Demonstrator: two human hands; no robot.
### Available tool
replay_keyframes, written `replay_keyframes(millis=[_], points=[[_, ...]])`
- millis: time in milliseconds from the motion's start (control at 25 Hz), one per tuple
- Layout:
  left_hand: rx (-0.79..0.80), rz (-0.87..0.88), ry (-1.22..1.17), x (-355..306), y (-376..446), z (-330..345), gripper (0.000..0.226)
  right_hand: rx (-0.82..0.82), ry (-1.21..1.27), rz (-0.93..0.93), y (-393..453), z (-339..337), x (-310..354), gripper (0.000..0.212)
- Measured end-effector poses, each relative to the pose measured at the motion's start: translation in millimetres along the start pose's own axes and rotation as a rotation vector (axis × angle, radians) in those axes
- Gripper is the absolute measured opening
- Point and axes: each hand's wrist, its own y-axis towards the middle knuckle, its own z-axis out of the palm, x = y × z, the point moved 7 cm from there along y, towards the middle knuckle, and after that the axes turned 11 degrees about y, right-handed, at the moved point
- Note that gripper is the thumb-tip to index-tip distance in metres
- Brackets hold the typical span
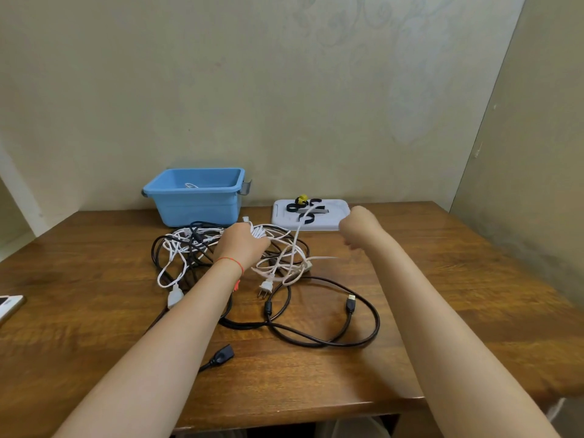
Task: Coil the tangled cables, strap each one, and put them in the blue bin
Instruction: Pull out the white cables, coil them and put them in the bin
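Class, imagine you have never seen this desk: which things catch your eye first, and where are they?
The tangle of white and black cables sprawls mid-table, where the left hand grips a bunch of white loops. The right hand is raised beside it, apparently pulling a white strand. Behind stand the blue bin and a white tray of straps.

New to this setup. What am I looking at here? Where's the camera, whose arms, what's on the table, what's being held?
There is no robot. A person wears one wide-angle camera on the head, looking forward and down, so the two bare arms are theirs. The left hand grips a bunch of loops of a white cable. The right hand is curled and raised; the white cable runs up toward it, but motion blur hides the grip. On the wooden table lies a tangle of black cables and white ones. Behind stand the blue bin, with something white inside, and a white tray of dark straps. A phone lies at the left edge.
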Motion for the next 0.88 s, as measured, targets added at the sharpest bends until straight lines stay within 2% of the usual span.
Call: replay_keyframes(millis=[80, 200, 280, 360, 440, 520, 600, 640, 680, 760, 800, 880], points=[[0.015, 0.032, 0.001, -8, -1, 1, 0.023, -0.030, -0.283, -0.183, -5, 7, 12, 0.047], [0.017, 0.053, 0.009, -15, -1, 0, 0.023, -0.157, -0.195, -0.597, -25, 14, 44, 0.046], [0.031, 0.057, 0.016, -16, -1, 3, 0.024, 0.019, -0.259, -0.748, -35, 38, 54, 0.043], [0.038, 0.059, 0.026, -14, 0, 8, 0.025, 0.209, -0.587, -0.743, -42, 68, 45, 0.042], [0.059, 0.051, 0.023, -8, 1, 13, 0.024, 0.220, -0.858, -0.724, -40, 80, 31, 0.037], [0.082, 0.037, 0.034, -3, 3, 18, 0.022, 0.181, -0.814, -0.719, -34, 77, 25, 0.032], [0.061, 0.022, 0.029, -1, 3, 18, 0.021, 0.193, -0.527, -0.666, -27, 63, 27, 0.028], [0.029, 0.004, 0.013, 0, 3, 16, 0.021, 0.166, -0.469, -0.636, -23, 54, 27, 0.028], [-0.009, -0.013, -0.017, 2, 3, 14, 0.020, 0.097, -0.514, -0.615, -19, 43, 27, 0.029], [-0.102, -0.063, -0.112, 6, 4, 6, 0.023, -0.117, -0.709, -0.543, -10, 12, 20, 0.031], [-0.131, -0.098, -0.203, 8, 5, 2, 0.025, -0.201, -0.791, -0.441, -6, -6, 12, 0.033], [-0.092, -0.171, -0.522, 13, 7, 0, 0.025, -0.219, -0.889, -0.188, -1, -30, -8, 0.039]])
